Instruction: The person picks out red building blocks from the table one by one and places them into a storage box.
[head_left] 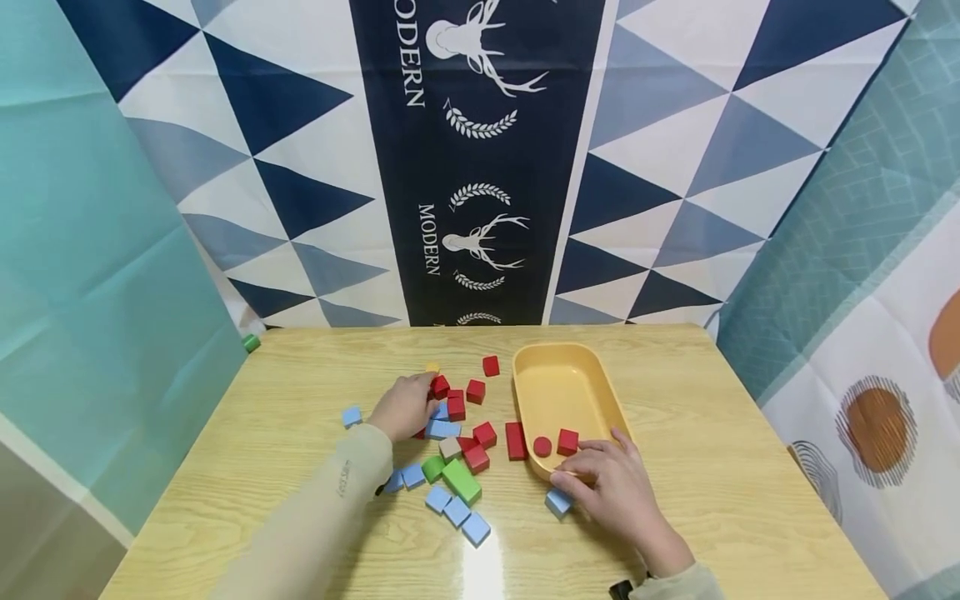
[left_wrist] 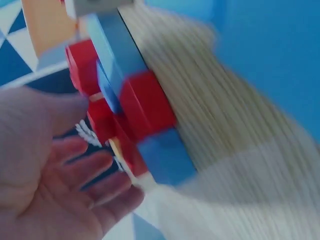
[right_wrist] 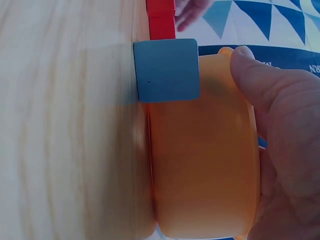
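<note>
My left hand [head_left: 405,407] reaches over the left part of the block pile, its fingertips beside a red block [head_left: 440,386]. In the left wrist view this hand [left_wrist: 70,165] has its fingers relaxed and apart, close to red blocks [left_wrist: 147,105] and a long blue block [left_wrist: 117,45], with nothing visibly held. My right hand [head_left: 618,492] grips the near end of a yellow tray [head_left: 566,346]; its thumb lies on the rim in the right wrist view. Inside the tray are a red cube [head_left: 567,442] and a red round block [head_left: 542,447].
A blue cube [head_left: 558,502] sits just outside the tray's near edge, and a long red block [head_left: 516,441] lies along its left side. Green [head_left: 461,482] and blue blocks [head_left: 476,528] lie nearer the front. One blue block [head_left: 352,417] is apart at left. Patterned cloth hangs behind the table.
</note>
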